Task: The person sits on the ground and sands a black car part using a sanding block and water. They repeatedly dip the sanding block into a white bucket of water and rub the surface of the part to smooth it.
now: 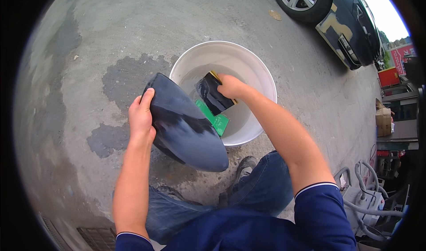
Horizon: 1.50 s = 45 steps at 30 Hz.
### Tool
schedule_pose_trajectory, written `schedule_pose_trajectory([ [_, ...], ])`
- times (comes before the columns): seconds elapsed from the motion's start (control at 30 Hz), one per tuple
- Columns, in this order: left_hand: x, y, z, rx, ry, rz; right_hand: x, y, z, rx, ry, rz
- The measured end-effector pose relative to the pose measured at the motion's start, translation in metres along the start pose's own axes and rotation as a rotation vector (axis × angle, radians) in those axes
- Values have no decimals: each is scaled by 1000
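My left hand [141,115] grips the left edge of a dark, elongated curved part [186,131], which is held tilted over the near-left rim of a white bucket [262,80]. My right hand [228,84] is inside the bucket, pinching a dark, wet sheet [211,96] with a yellow-edged piece along it. A flat green plastic tool [220,123] lies below that sheet, partly hidden behind the curved part. Shallow cloudy water shows in the bucket.
Grey concrete with wet patches [108,140] surrounds the bucket. A dark car [348,25] with patched bodywork stands upper right. Cardboard boxes [384,120] and a grey machine with hoses [359,200] are at the right. A metal grate [95,235] lies lower left.
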<state>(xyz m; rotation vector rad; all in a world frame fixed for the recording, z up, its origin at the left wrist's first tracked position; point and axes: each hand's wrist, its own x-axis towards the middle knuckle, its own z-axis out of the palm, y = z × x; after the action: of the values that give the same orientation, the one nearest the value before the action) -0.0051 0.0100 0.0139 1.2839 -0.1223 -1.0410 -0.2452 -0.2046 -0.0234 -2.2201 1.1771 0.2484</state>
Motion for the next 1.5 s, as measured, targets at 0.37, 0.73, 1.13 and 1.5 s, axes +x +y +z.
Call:
schedule_pose_trajectory([
  [0.37, -11, 9, 11, -123, -32, -81, 22, 62, -14, 401, -95, 263],
  [0.73, -17, 8, 22, -241, -95, -170, -106, -156, -162, 156, -46, -142],
  [1.13, -5, -3, 16, -359, -218, -245, -160, -137, -40, -177, 258, -628],
  [1.5, -28, 17, 1, 165, -211, 162, -140, -97, -8, -65, 350, -567],
])
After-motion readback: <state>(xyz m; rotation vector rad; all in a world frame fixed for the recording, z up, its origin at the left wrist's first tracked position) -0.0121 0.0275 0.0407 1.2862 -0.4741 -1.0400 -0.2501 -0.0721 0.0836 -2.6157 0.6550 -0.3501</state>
